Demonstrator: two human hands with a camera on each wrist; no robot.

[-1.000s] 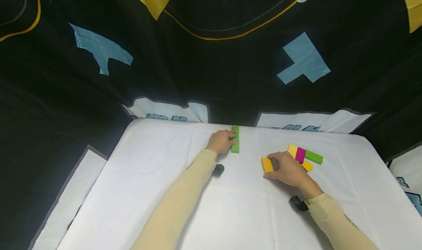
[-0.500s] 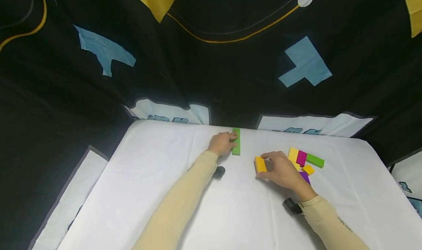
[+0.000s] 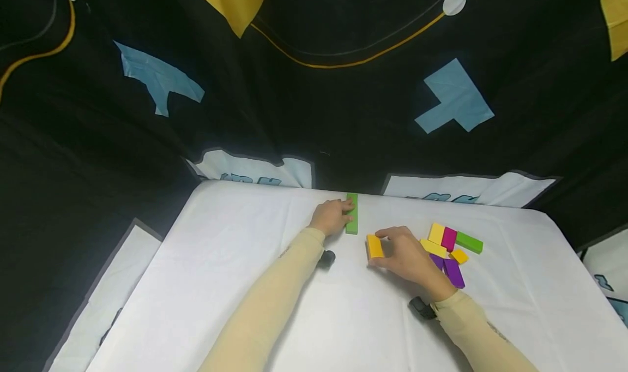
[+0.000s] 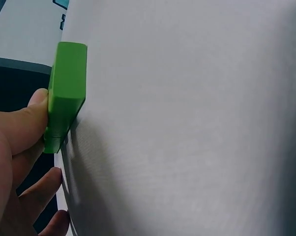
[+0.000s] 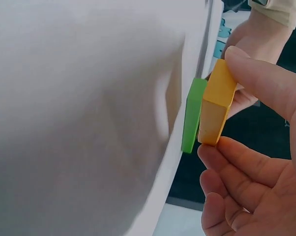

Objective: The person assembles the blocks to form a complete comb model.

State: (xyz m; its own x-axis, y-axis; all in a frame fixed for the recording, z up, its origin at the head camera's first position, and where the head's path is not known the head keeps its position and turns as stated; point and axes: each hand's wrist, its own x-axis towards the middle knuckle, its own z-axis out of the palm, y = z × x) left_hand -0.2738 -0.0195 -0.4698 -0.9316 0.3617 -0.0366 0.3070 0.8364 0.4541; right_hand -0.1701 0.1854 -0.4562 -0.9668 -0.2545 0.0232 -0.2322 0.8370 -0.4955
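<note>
My left hand [image 3: 330, 216] holds a long green block [image 3: 351, 227] lying near the table's far edge. In the left wrist view the thumb presses the green block's [image 4: 70, 71] side; two lower fingers stay apart from it, and part of the grip is hidden behind the block. My right hand [image 3: 404, 255] pinches a yellow-orange block [image 3: 375, 246] between thumb and fingertips, a short way right of and nearer than the green one. In the right wrist view the yellow-orange block [image 5: 218, 96] overlaps the green block [image 5: 193, 115] behind it; any contact cannot be told.
Right of the right hand lie loose blocks: a green block [image 3: 469, 242], a magenta block [image 3: 448, 239], several yellow ones including a small yellow block [image 3: 459, 256], and a purple block [image 3: 454, 274]. A white cloth covers the table [image 3: 333, 317]; a dark curtain [image 3: 314, 115] hangs behind.
My right hand has moved left with the yellow-orange block, towards the green block, uncovering yellow and purple blocks. My left hand stays at the green block.
</note>
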